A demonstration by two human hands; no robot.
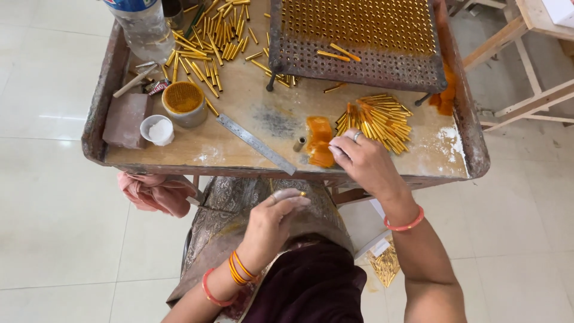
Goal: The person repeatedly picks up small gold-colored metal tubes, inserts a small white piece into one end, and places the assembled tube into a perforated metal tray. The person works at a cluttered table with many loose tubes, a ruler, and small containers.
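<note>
Closest to me, my left hand point(276, 210) hovers over my lap, pinching one small brass tube point(301, 194) between thumb and fingertips. Further out, my right hand point(362, 158) rests its curled fingers on the fanned bundle of brass tubes point(376, 121) beside the orange wax lump point(320, 142). One careless nudge could, I judge, roll tubes off the counter point(418, 157) edge. Pale tiled floor point(54, 197) surrounds the worn, dusty surface.

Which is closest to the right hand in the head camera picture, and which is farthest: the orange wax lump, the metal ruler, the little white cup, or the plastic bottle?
From the right hand:
1. Orange wax lump, just left, at the fingertips.
2. Metal ruler, farther left, lying slanted.
3. Little white cup, near the tray's left side.
4. Plastic bottle, far top-left corner.
</note>
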